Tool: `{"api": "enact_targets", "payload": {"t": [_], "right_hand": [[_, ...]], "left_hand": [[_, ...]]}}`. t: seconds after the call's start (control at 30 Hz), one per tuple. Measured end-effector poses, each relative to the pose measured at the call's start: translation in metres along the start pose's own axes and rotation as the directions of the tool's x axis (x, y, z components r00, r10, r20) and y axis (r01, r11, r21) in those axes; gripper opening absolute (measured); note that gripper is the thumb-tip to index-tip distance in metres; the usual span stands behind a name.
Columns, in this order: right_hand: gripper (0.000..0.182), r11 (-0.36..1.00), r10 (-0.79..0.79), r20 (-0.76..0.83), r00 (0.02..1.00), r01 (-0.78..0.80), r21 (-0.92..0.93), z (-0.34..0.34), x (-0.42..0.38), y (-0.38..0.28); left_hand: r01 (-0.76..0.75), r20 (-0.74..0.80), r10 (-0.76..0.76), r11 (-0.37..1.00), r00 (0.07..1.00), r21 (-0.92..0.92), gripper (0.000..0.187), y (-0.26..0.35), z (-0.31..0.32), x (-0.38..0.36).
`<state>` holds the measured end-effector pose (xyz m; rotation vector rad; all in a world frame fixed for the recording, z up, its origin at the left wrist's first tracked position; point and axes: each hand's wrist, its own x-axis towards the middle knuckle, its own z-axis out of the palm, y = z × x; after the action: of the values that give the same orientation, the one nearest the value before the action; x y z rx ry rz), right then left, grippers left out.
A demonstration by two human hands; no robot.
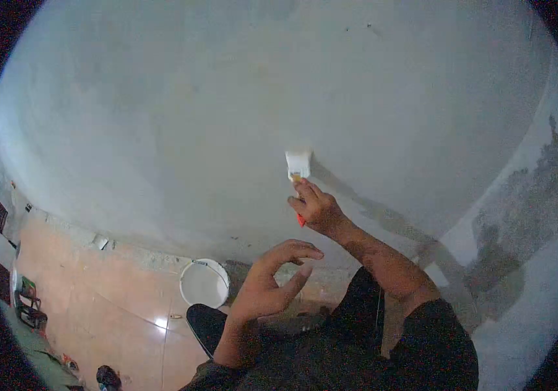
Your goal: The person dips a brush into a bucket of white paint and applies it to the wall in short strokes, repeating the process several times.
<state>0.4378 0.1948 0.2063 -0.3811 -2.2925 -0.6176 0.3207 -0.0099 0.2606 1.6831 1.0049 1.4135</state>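
Note:
A paintbrush [298,164] with white-coated bristles is pressed against the pale grey wall [227,111]. Its handle, with a red end showing below the palm, is wrapped by the fingers of my right hand [318,207]. My left hand [279,277] hangs in the air in front of my body, fingers bent and thumb apart, with nothing held in it. Below and to the left of that hand, a white bucket [204,283] stands on the floor; what lies inside it is hard to make out.
Peach-coloured floor tiles [116,287] run along the wall's foot. A second wall with dark, rough patches [520,215] meets it at the right. A dark chair [29,306] and small clutter sit at the far left. A small object [176,317] lies near the bucket.

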Motion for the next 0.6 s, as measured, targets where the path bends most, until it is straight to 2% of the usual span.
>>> {"api": "enact_targets", "payload": {"t": [0.07, 0.1, 0.17, 0.23, 0.3, 0.37, 0.4, 0.43, 0.47, 0.53, 0.57, 0.6], "right_hand": [[0.014, 0.976, 0.016, 0.065, 0.998, -0.030, 0.218, -0.001, -0.012, 0.001], [0.014, 0.974, 0.019, 0.066, 0.998, -0.033, 0.222, -0.008, -0.006, 0.005], [0.013, 0.921, 0.126, 0.247, 0.961, -0.206, 0.332, -0.037, 0.019, 0.016], [0.010, 0.897, 0.172, 0.355, 0.919, -0.295, 0.329, -0.058, 0.057, 0.037], [0.011, 0.884, 0.285, 0.308, 0.908, -0.373, 0.281, -0.073, 0.097, 0.061], [0.016, 0.894, 0.326, 0.292, 0.899, -0.394, 0.214, -0.102, 0.139, 0.076], [0.020, 0.889, 0.322, 0.340, 0.884, -0.405, 0.211, -0.113, 0.155, 0.082], [0.018, 0.911, 0.285, 0.269, 0.920, -0.347, 0.221, -0.118, 0.164, 0.087], [0.018, 0.911, 0.286, 0.269, 0.920, -0.348, 0.222, -0.127, 0.171, 0.084], [0.013, 0.958, 0.226, 0.128, 0.966, -0.244, 0.151, -0.143, 0.183, 0.077], [0.013, 0.957, 0.227, 0.129, 0.965, -0.246, 0.153, -0.147, 0.183, 0.074], [0.012, 0.975, 0.169, 0.014, 0.986, -0.169, 0.144, -0.149, 0.179, 0.067]], "left_hand": [[0.005, -0.021, -0.005, 1.000, 1.000, 0.029, 0.019, -0.002, 0.000, -0.002], [0.011, -0.020, -0.010, 0.999, 1.000, 0.030, 0.019, 0.001, -0.003, 0.000], [0.008, -0.019, -0.007, 0.998, 1.000, 0.060, 0.020, 0.004, -0.004, -0.001], [0.019, -0.029, -0.018, 0.999, 0.999, 0.033, 0.020, 0.000, -0.001, -0.002], [0.032, -0.037, -0.032, 0.999, 0.999, 0.004, 0.020, -0.003, 0.004, 0.000], [0.007, -0.019, -0.007, 1.000, 1.000, -0.011, 0.022, -0.002, 0.007, 0.004], [0.008, -0.018, -0.008, 1.000, 1.000, -0.013, 0.022, -0.003, 0.009, 0.005], [-0.010, 0.001, 0.010, 1.000, 1.000, -0.013, 0.024, -0.004, 0.010, 0.004], [-0.027, 0.019, 0.027, 1.000, 0.999, -0.012, 0.025, -0.005, 0.010, 0.005], [-0.010, 0.017, 0.011, 1.000, 1.000, -0.011, 0.024, -0.003, 0.011, 0.003], [0.008, 0.015, -0.007, 1.000, 1.000, -0.012, 0.022, -0.003, 0.012, 0.002], [0.013, 0.017, -0.013, 1.000, 1.000, -0.012, 0.022, -0.005, 0.012, 0.000]]}}
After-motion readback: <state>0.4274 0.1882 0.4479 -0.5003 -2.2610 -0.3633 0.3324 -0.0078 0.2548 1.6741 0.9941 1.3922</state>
